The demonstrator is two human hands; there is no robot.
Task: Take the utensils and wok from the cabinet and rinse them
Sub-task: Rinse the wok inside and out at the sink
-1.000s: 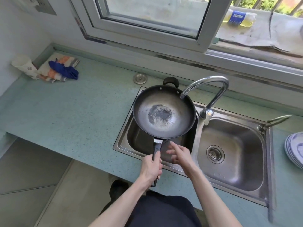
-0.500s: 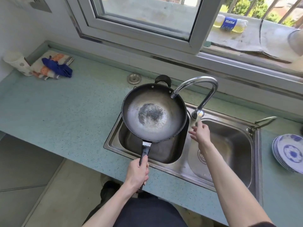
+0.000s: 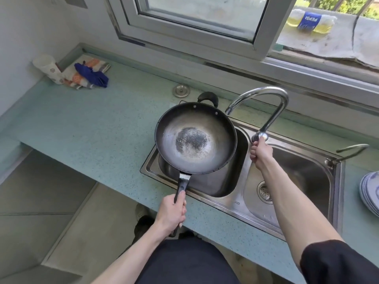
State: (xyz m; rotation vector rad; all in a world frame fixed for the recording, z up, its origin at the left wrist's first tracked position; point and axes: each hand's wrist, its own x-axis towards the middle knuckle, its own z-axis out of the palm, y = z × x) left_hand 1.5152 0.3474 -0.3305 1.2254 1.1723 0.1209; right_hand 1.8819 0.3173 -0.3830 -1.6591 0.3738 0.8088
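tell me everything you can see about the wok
The wok is round, dark and metal-looking, with a worn grey inside and a blackened speckled patch at the centre. A long dark handle joins it through a metal bracket, and a small black loop handle sits on the far rim. It is held roughly level, opening upward, over the left sink basin, empty and seemingly dry. Only the left hand, gripping the long handle, touches it.

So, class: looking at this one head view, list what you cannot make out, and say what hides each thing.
- Tap handle: covered by the right hand, so its position is hidden.
- Left basin: mostly behind the wok; its drain is unseen.
- Stack of plates: cut off by the right edge.
- Water flow: none visible at the spout.
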